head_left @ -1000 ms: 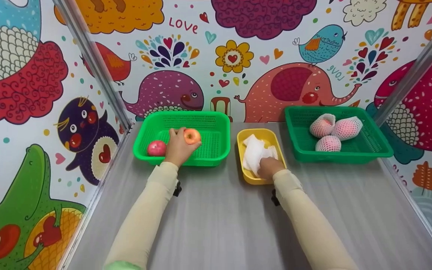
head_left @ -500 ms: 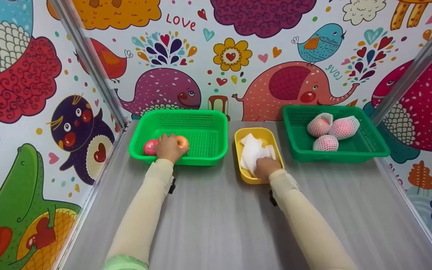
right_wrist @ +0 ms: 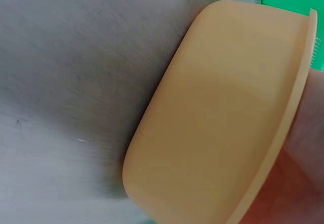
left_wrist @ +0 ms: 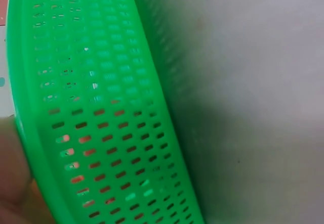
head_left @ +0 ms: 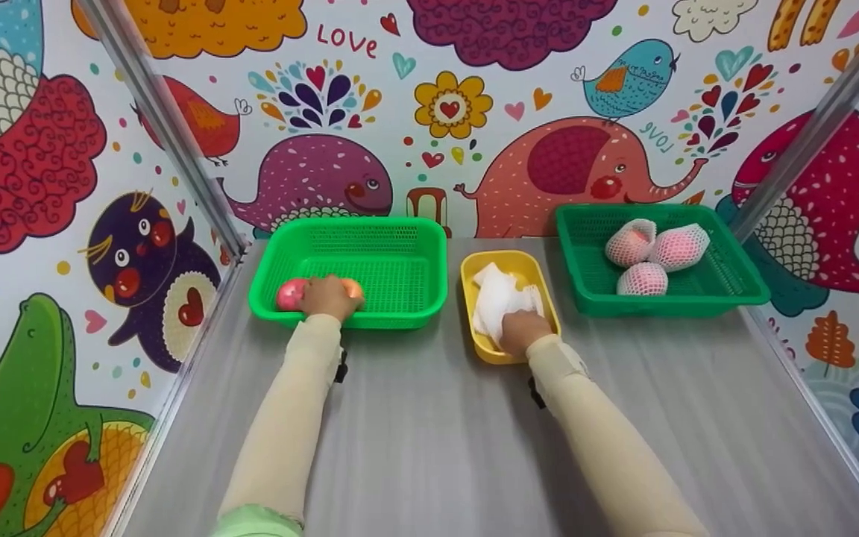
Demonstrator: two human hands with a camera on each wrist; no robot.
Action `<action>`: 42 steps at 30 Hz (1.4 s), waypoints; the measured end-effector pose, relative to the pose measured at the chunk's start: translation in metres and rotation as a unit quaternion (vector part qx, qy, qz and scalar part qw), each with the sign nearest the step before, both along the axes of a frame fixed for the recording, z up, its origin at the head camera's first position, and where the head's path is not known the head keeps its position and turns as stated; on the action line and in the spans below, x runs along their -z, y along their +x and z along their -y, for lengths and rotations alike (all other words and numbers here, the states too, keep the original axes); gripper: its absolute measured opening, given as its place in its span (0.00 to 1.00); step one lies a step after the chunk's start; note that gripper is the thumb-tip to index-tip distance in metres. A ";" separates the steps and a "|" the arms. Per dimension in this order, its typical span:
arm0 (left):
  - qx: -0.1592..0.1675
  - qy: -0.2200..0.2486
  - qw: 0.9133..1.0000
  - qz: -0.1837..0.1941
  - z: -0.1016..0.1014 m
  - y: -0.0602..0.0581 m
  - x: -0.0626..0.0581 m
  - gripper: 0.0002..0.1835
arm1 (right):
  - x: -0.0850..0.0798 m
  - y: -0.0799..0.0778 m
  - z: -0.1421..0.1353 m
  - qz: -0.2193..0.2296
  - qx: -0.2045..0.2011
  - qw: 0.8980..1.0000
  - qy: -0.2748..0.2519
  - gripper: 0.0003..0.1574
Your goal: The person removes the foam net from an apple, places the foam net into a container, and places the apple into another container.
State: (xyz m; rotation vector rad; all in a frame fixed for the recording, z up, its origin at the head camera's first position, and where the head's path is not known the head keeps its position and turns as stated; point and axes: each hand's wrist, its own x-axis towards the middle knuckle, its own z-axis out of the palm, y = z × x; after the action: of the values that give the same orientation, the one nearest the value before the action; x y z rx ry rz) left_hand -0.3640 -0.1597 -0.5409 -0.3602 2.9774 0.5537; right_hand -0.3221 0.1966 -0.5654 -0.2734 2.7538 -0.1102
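In the head view my left hand is down inside the bright green basket, gripping a yellow-orange apple that shows past its thumb side. A pinkish-red apple lies close against the hand's other side. Over the yellow tray, my right hand has its fingers curled into the white foam fruit nets; the fingertips are hidden. The left wrist view is mostly the basket's slotted wall. Mainly the tray's outer side fills the right wrist view.
At the right, a darker green basket holds three fruits in white foam nets. The baskets and tray stand along the back of a grey table. Printed cartoon panels with metal corner posts enclose the back and sides.
My left hand has moved left and lower in the basket with the yellow-orange apple, up beside the red one. My right hand stays at the nets. The head view has shifted slightly.
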 end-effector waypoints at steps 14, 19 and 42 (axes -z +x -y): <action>-0.010 -0.011 1.000 0.017 -0.002 -0.004 0.000 0.40 | 0.001 0.000 0.000 0.004 0.007 1.000 -0.006 0.15; 0.000 -0.004 1.000 0.023 0.002 -0.003 -0.003 0.45 | 0.002 0.001 0.001 -0.014 -0.004 1.000 -0.005 0.15; 0.156 0.214 0.928 -0.263 -0.029 0.131 -0.014 0.24 | -0.002 0.002 0.000 -0.002 -0.016 1.000 0.001 0.14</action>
State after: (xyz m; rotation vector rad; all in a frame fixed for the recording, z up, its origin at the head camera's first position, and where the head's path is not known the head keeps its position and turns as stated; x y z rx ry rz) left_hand -0.2331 -0.1303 -0.5267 0.3494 3.1460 1.4052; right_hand -0.3200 0.1968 -0.5636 -0.3168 2.7519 -0.0981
